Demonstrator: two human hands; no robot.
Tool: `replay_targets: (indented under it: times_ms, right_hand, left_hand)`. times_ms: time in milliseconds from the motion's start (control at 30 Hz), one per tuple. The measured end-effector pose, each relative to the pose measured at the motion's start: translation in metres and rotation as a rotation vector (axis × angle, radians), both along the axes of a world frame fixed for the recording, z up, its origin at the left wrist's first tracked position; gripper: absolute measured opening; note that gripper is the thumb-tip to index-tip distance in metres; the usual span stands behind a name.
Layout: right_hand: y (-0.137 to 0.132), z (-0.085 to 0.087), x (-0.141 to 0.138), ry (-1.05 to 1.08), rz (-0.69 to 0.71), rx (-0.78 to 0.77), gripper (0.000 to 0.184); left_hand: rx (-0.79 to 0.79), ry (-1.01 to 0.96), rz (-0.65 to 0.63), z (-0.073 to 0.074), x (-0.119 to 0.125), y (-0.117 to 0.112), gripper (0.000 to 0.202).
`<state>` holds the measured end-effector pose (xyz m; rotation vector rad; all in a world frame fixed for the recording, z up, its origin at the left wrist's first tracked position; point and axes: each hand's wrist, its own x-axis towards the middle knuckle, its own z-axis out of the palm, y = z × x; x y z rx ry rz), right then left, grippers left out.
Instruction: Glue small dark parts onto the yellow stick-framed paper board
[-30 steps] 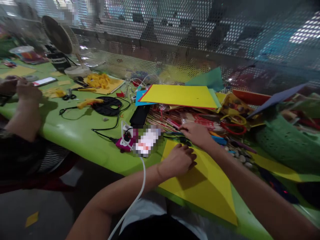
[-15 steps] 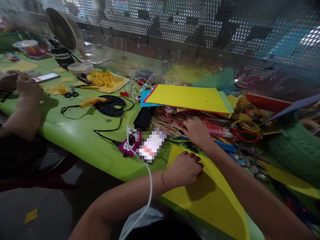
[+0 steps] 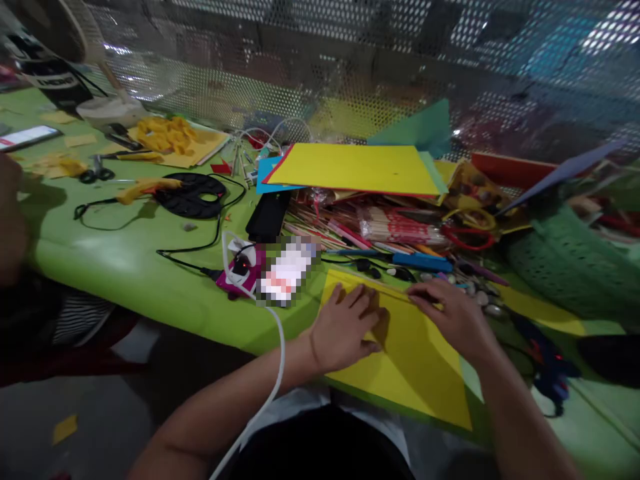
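A yellow sheet lies at the table's front edge before me. My left hand rests on its upper left part with the fingers spread. A thin wooden stick runs along the sheet's far edge, and its right end is pinched between the thumb and fingers of my right hand. Just beyond is a pile of thin sticks, with a plastic-wrapped bundle of sticks and a blue cutter-like tool beside it.
A phone with a blurred screen lies left of my hands, by a magenta power strip and a white cable. Stacked coloured sheets are behind. A green basket and a dark glue gun stand right. Another person's arm is far left.
My right hand has come back from the stick pile to the yellow sheet, with a thin stick now in it. My left hand has opened flat on the sheet. The view has shifted right.
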<state>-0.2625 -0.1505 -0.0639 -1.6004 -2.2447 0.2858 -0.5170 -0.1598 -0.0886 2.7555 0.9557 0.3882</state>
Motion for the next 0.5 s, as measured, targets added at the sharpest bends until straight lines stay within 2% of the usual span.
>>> replay_targets:
  times_ms: [100,200,367,500]
  right_hand:
    - [-0.007,-0.011,0.001,0.035,0.022,-0.038,0.017]
    - [-0.006,-0.016,-0.003,0.041,0.031,-0.059,0.017]
    - [-0.003,-0.022,-0.004,0.048,0.036,-0.054,0.017]
    - [-0.003,-0.024,-0.003,0.013,0.008,-0.05,0.016]
  left_hand:
    - [-0.038,0.032,0.012,-0.005,-0.004,-0.012,0.06]
    - [-0.076,0.018,0.026,-0.006,-0.007,-0.019,0.061]
    - [-0.088,-0.027,0.063,0.001,-0.01,-0.015,0.059]
    - [-0.08,-0.012,0.099,-0.001,-0.012,-0.01,0.059]
